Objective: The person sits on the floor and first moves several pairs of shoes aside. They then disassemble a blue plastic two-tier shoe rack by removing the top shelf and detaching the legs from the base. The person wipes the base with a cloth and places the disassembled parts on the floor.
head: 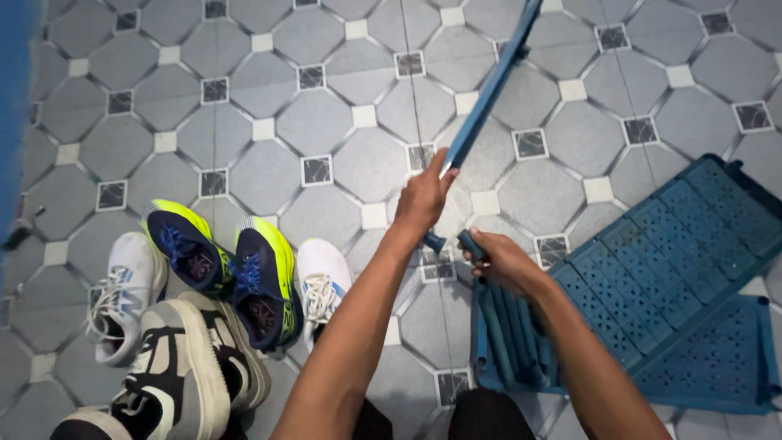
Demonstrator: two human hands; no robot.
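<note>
My left hand (423, 198) is raised over the tiled floor and grips the lower end of a long blue plastic panel (493, 81). The panel is seen edge-on and slants up to the right, out of the top of the view. My right hand (507, 262) is lower and to the right, closed around a short blue tube (470, 241). A second tube end (434, 242) shows just left of it. Under the right wrist, several blue tubes (509, 342) lie together on the floor.
Two blue perforated shelf panels (680, 244) (709, 363) lie at the right. At the left stands a cluster of shoes: white sneakers (122, 297), navy and neon-yellow trainers (265, 281), grey and black sneakers (183, 371). A blue surface (12, 106) runs along the left edge.
</note>
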